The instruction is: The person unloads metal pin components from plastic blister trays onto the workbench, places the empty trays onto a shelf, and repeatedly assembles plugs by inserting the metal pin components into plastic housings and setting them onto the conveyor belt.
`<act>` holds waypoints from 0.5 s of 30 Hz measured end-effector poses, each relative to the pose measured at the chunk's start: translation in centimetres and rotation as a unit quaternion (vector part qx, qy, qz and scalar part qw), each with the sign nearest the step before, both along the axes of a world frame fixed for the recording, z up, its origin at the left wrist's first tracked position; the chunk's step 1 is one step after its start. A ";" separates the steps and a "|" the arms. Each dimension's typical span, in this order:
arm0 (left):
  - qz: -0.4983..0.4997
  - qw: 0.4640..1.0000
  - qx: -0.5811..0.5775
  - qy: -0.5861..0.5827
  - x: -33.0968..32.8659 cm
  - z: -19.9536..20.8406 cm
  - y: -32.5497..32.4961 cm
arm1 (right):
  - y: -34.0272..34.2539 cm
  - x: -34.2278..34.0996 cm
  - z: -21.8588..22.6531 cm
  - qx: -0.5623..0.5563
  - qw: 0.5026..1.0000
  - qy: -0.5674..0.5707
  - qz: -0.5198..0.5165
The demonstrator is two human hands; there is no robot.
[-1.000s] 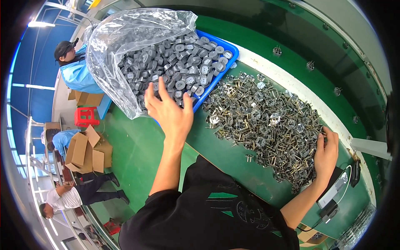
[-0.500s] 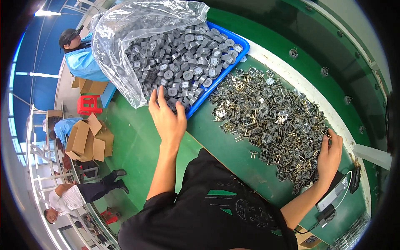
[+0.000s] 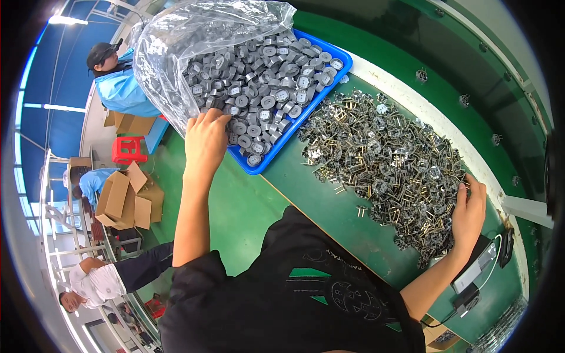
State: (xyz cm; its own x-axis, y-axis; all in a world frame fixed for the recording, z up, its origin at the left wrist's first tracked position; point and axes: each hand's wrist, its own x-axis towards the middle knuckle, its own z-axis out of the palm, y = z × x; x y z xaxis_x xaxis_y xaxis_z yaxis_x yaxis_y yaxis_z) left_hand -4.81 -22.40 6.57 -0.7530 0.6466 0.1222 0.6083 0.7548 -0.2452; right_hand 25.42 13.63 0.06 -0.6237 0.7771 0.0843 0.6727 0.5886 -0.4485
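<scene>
The left hand (image 3: pixel 206 136) curls beside the clear plastic bag (image 3: pixel 158 76); the right hand (image 3: pixel 470 213) bends against the heap of gold-pronged dark parts (image 3: pixel 382 159); whether either grips anything is unclear.

Left hand (image 3: pixel 206 139) with palm hidden, blue tray (image 3: pixel 291 131) partly covered by plastic bag (image 3: pixel 160 66)

Rounded gray plastic pieces (image 3: pixel 268 101) lie jumbled in a blue tray (image 3: pixel 253 170), partly covered by a crumpled clear bag (image 3: pixel 156 65). Beside it, metal-pronged parts (image 3: pixel 382 165) heap densely on the green surface (image 3: pixel 329 206).
</scene>
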 end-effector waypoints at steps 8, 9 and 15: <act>0.000 0.981 0.155 -0.119 -1.8 5.1 2.5 | 0.1 -0.1 0.7 -0.022 0.999 0.010 -0.026; -0.020 0.977 0.189 -0.098 -1.7 6.4 2.4 | -0.1 -0.4 0.4 -0.027 0.999 0.016 -0.028; -0.104 0.600 0.617 -0.499 -2.0 6.7 6.4 | 0.1 0.6 1.8 0.001 0.996 0.068 -0.065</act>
State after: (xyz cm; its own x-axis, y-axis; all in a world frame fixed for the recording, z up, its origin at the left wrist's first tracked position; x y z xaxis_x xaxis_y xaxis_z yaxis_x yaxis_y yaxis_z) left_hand -6.78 -16.00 13.30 -0.7680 0.6202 0.1597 0.1008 -0.1291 0.9865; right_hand 26.01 13.68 1.84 -0.5012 0.8498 0.1632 0.6757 0.5022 -0.5396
